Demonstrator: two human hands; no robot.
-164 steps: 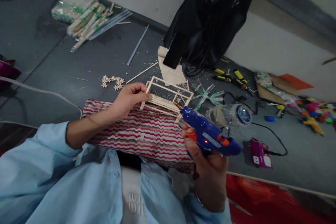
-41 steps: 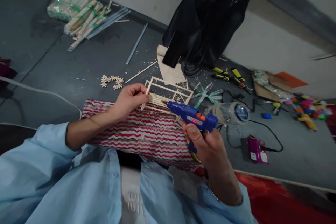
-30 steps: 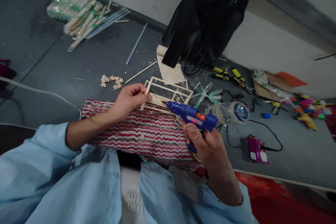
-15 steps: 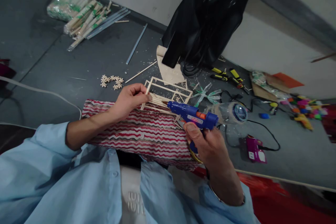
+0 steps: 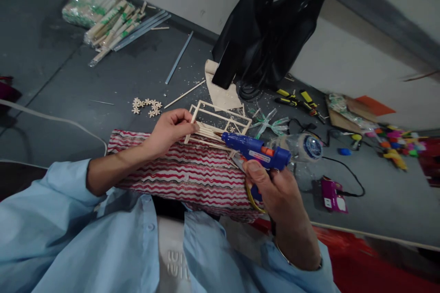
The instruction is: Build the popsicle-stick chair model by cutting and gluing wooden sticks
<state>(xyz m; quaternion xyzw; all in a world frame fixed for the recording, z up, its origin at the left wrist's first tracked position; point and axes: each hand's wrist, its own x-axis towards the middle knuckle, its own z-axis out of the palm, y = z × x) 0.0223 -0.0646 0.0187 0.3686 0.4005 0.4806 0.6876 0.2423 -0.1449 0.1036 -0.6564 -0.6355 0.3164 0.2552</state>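
Observation:
My left hand (image 5: 173, 132) pinches the left end of a small frame of thin wooden sticks (image 5: 225, 112). Several sticks lie side by side along its near part. A blue hot glue gun (image 5: 256, 149) with an orange part showing in its body is in my right hand (image 5: 271, 190), fingers wrapped round the handle. Its nozzle points left, at or just over the sticks; whether it touches them I cannot tell. The frame lies at the far edge of a red-and-white striped cloth (image 5: 185, 178). Part of a tool with a yellow handle (image 5: 253, 199) shows beside the glue gun's grip.
Small wooden flower shapes (image 5: 147, 106) lie left of the frame. Beyond it are a phone (image 5: 224, 66) and a black bag (image 5: 268, 32). To the right are a plastic bottle (image 5: 299, 146), yellow-and-black pliers (image 5: 292, 100) and a purple power adapter (image 5: 333, 194) with a cord. Bundled sticks (image 5: 110, 27) lie far left.
My right hand and the glue gun have shifted slightly to the right, moving the nozzle a little along the sticks. My left hand and the frame stay where they were.

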